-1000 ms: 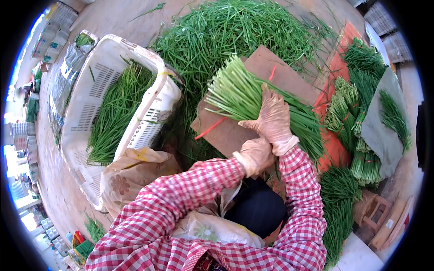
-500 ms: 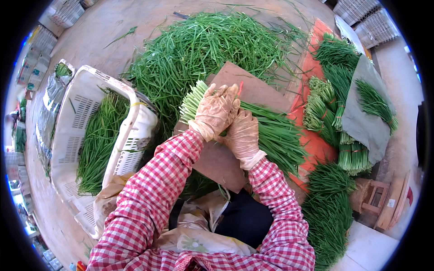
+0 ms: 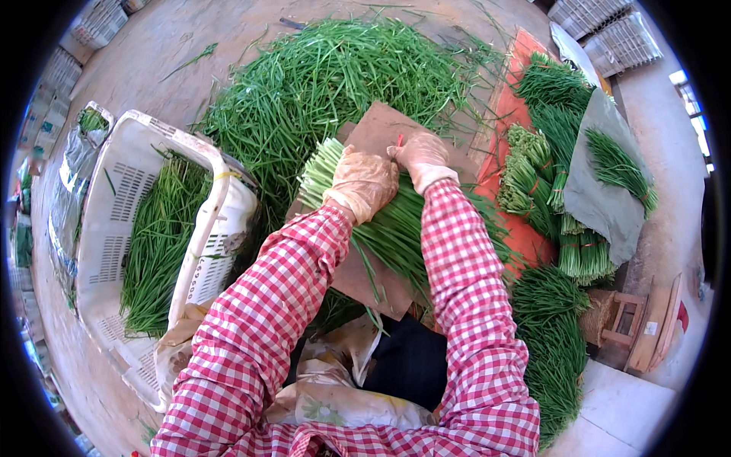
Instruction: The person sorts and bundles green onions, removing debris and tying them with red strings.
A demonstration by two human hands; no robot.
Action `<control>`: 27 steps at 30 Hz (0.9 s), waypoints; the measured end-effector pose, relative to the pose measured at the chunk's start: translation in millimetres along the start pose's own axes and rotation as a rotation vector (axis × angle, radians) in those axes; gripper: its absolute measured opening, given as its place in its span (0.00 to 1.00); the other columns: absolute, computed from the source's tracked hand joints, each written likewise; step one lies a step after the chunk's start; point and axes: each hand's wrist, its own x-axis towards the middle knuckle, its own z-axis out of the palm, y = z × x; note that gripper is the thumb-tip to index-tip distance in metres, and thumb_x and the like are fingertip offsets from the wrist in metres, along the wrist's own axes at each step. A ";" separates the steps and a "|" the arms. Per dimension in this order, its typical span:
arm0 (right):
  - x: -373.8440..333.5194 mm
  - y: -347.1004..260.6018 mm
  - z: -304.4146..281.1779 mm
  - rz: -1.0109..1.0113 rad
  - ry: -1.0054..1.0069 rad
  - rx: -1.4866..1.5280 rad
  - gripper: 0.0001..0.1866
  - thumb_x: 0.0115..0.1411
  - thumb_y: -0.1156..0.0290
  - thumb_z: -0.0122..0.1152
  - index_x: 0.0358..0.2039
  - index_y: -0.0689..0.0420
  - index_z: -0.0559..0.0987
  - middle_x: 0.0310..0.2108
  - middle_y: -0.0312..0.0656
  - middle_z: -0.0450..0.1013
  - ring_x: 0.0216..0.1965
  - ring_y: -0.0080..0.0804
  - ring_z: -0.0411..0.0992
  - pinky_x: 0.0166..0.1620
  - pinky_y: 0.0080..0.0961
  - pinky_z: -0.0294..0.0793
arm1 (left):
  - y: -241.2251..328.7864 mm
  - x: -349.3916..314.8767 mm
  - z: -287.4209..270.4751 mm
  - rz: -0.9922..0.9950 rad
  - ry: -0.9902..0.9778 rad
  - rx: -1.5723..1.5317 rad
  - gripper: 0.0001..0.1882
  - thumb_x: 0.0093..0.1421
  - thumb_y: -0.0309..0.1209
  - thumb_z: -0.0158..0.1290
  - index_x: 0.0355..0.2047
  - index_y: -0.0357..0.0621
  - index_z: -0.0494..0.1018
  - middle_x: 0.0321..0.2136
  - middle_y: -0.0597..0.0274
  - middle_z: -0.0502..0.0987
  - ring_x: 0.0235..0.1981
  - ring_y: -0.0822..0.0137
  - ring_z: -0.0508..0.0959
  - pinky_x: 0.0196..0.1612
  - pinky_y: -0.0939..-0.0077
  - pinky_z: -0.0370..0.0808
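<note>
A bundle of garlic chives (image 3: pixel 407 240) lies across a brown board (image 3: pixel 386 122) in front of me, pale stem ends to the left and green leaves to the lower right. My left hand (image 3: pixel 364 183), in a stained pale glove, is wrapped round the stems near the pale end. Just beyond the bundle, my gloved right hand (image 3: pixel 421 156) pinches a small red strip (image 3: pixel 400 140), which looks like a tie band. How far the band goes round the bundle is hidden by my left hand.
Beyond the board lies a big heap of loose chives (image 3: pixel 343 72). A white plastic crate (image 3: pixel 114 198) with more chives stands at the left. Tied bundles (image 3: pixel 586 255) rest at the right, beside an orange sheet (image 3: pixel 529 242) and under a grey cloth (image 3: pixel 609 179). A wooden stool (image 3: pixel 628 320) sits at the lower right.
My right hand has left the leaves beside my left hand and moved up to the red strip, now pinched. My left hand has closed round the stems.
</note>
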 end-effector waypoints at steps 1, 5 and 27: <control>-2.9 -6.0 3.9 -0.029 0.040 -0.017 0.21 0.50 0.52 0.61 0.36 0.57 0.80 0.40 0.52 0.75 0.43 0.47 0.73 0.46 0.39 0.72 | 1.3 -2.9 -0.1 0.038 0.151 0.075 0.19 0.60 0.40 0.42 0.18 0.47 0.76 0.17 0.55 0.77 0.24 0.56 0.78 0.40 0.59 0.68; 32.0 -5.7 33.9 -0.211 0.175 0.080 0.17 0.55 0.58 0.55 0.37 0.57 0.81 0.41 0.52 0.74 0.44 0.49 0.72 0.47 0.41 0.71 | 2.3 4.1 -11.7 0.014 0.059 0.071 0.18 0.58 0.38 0.44 0.15 0.48 0.75 0.16 0.55 0.76 0.21 0.56 0.77 0.33 0.63 0.70; 6.8 -2.1 49.3 -0.414 -0.210 1.257 0.13 0.51 0.63 0.63 0.31 0.60 0.80 0.25 0.34 0.74 0.28 0.18 0.69 0.33 0.18 0.68 | -73.0 -179.5 -61.4 0.164 0.098 -0.316 0.12 0.55 0.22 0.52 0.41 0.39 0.72 0.30 0.56 0.76 0.34 0.60 0.77 0.36 0.72 0.74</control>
